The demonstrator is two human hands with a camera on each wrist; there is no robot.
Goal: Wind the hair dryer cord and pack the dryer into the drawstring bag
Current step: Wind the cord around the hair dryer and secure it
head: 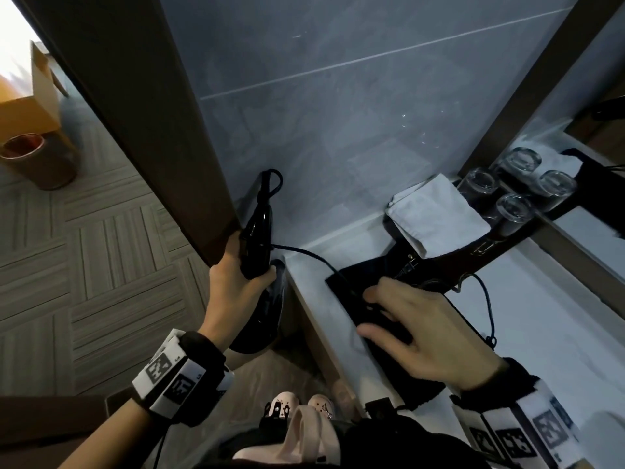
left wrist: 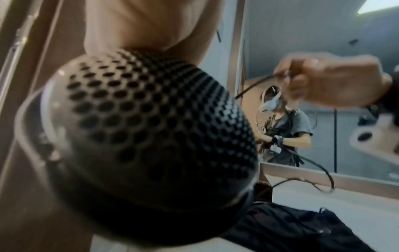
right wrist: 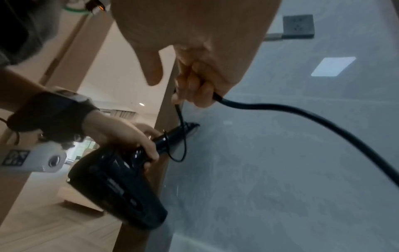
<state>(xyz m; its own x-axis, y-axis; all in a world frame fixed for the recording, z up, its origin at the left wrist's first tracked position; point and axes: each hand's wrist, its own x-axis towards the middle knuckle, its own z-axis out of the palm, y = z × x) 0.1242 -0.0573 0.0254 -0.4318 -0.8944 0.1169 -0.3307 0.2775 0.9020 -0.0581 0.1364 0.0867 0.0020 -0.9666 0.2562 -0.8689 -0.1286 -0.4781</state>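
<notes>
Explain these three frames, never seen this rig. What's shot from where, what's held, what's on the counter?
No robot here: a person works with bare hands and wears three cameras. The head view looks down from the head; the other two look along each wrist toward the fingers.

The left hand holds the black hair dryer by its handle, off the left end of the counter. Its perforated rear grille fills the left wrist view. The right hand has a closed grip on the cord, which runs from the dryer's handle.

On the pale counter lies the black drawstring bag, under the right hand. Behind it are a folded white towel and upturned glasses by a mirror.
</notes>
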